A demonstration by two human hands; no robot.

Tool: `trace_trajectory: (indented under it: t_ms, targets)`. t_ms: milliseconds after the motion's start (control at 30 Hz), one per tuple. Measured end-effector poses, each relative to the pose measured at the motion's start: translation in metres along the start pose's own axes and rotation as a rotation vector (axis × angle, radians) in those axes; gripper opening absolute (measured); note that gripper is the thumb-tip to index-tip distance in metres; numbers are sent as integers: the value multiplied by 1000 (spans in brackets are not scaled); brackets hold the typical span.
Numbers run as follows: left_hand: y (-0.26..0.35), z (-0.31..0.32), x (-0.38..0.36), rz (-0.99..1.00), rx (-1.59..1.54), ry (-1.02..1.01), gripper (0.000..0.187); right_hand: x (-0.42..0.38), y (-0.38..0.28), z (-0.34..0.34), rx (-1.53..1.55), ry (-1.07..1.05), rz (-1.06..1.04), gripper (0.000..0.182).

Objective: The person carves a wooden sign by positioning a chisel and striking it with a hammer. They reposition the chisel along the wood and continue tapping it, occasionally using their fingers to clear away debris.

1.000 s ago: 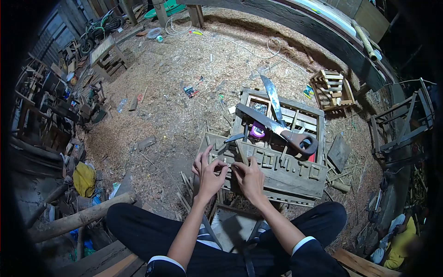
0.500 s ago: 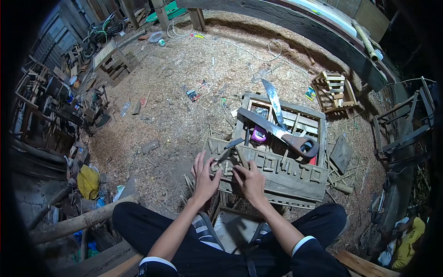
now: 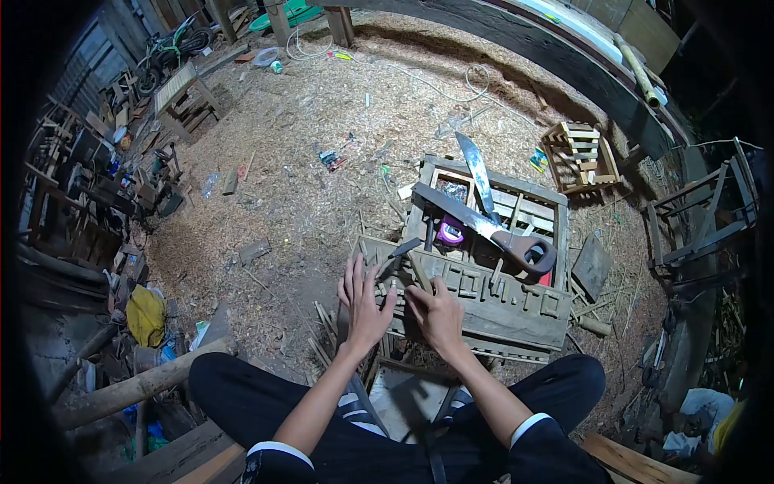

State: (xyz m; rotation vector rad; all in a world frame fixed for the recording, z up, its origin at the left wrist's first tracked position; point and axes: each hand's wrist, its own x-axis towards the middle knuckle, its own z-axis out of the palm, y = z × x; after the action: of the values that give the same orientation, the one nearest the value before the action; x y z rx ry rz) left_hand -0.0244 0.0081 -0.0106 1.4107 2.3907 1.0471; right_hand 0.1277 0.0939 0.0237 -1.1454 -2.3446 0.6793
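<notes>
The right hand is holding its fingers bent inward, whether on a piece I cannot tell; the left hand is lying loosely spread, apparently gripping nothing; small wooden pieces are sitting between the hands and rightward along the wooden panel, probably light, stiff, easily nudged, best pinched by their sides; beyond, a saw is resting.

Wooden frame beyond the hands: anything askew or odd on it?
Yes: the handsaw lies slantwise across the wooden frame, crossing a broad blade whose tip seems to jut past the far edge. Two uncovered blades, crossed rather than side by side, look carelessly placed. I can't make out any damage.
</notes>
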Motion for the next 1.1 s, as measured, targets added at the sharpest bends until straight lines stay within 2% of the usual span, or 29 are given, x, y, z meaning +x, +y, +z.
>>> trace_trajectory:
  t_ms: [267, 500, 900, 1100]
  targets:
    - [-4, -1, 2, -3, 9, -28, 61, -1, 0, -1, -5, -38, -44, 20]
    - [-4, -3, 2, 31, 28, -13, 61, -1, -3, 3, -22, 27, -23, 19]
    - [-6, -3, -1, 8, 28, 23, 70, -5, -4, 5, -40, 50, -28, 20]
    - [-9, -1, -3, -32, 87, -34, 78, -4, -4, 3, -34, 24, -24, 20]
